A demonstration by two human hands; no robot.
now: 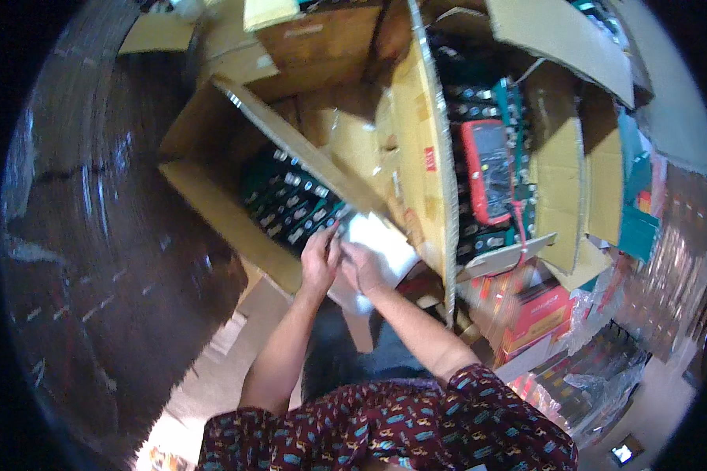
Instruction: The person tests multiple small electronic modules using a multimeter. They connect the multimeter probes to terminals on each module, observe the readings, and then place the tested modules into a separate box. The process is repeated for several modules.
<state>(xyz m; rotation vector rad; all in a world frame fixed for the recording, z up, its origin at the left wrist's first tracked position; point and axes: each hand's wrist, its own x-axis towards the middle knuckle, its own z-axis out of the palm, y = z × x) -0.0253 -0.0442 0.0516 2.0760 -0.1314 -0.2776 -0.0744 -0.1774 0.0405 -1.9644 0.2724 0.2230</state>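
The two hands meet low over the near corner of an open carton (212, 213), its green pieces (291, 196) with bright metal ends lying inside, just beyond the fingertips; the left hand (318, 257) has its fingers curled in, perhaps around something small and dark, and the right hand (361, 267) bends in close beside it, over a glaring white surface (386, 245); whether either pinches anything I cannot tell; with the fingers so near the packed pieces, a careless sweep could catch one and knock it askew, and a small part let slip could drop between them; in the right-hand carton (554, 153), a red-edged meter (487, 169) lies on similar pieces, and its red lead (520, 235), hanging over the carton's near edge, could snag and drag it; blur hides the fingertips, glare washes out the white surface's detail, and carton walls hide part of both stacks
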